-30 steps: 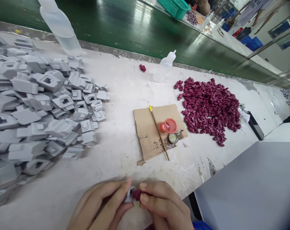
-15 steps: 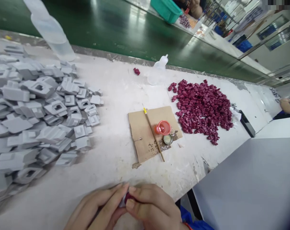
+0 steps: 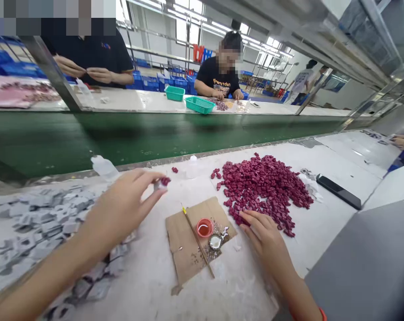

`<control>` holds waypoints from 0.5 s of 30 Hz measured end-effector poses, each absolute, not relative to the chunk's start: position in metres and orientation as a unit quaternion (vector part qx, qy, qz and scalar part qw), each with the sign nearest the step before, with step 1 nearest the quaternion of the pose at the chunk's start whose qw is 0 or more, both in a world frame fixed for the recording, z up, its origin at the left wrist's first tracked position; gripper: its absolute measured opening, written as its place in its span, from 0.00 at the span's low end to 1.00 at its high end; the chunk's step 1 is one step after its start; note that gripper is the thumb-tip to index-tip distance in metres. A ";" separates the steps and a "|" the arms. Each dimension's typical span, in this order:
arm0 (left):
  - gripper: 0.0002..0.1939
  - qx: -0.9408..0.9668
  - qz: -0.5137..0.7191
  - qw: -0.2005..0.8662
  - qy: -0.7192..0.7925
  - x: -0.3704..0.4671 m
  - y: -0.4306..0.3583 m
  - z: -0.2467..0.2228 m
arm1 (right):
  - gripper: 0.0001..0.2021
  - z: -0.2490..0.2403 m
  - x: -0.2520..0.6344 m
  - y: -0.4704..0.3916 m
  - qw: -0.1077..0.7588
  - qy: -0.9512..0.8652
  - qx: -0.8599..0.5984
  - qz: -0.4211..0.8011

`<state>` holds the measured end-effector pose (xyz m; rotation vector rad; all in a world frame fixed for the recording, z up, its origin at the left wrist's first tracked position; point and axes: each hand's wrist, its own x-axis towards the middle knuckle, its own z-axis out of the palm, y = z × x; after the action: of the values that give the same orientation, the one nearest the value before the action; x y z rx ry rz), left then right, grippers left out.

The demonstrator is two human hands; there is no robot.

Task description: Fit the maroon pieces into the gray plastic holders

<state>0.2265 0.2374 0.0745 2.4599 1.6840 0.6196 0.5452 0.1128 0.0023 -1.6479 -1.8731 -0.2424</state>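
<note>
Up over the bench, the left hand [image 3: 121, 209] pinched one grey part with a maroon piece [image 3: 161, 183]; the right hand [image 3: 265, 236], fingers loose, touched the maroon pile [image 3: 265, 187]. One orange cup [image 3: 205, 227] held pale liquid; two green baskets [image 3: 199, 104] stood opposite.

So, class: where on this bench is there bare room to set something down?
Bare white bench lies between the grey parts and the cardboard, and between the maroon pile and the phone. Both heaps are crowded.
</note>
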 end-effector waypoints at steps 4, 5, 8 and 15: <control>0.12 0.772 0.086 0.037 0.629 0.267 0.329 0.069 | 0.16 -0.012 0.556 0.123 0.300 -0.715 -0.620 -0.115; 0.12 0.763 0.065 0.042 0.642 0.271 0.343 0.063 | 0.16 -0.016 0.557 0.121 0.293 -0.716 -0.621 -0.125; 0.16 0.747 0.036 0.054 0.662 0.268 0.358 0.059 | 0.17 -0.024 0.566 0.115 0.276 -0.721 -0.618 -0.152; 0.16 0.810 0.002 0.089 0.580 0.218 0.276 0.084 | 0.18 -0.022 0.578 0.102 0.390 -0.595 -0.703 -0.013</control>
<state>0.2183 0.2759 0.0843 2.4094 1.7267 0.0048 0.5778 0.1025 -0.0218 -1.7864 -1.5110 -0.0325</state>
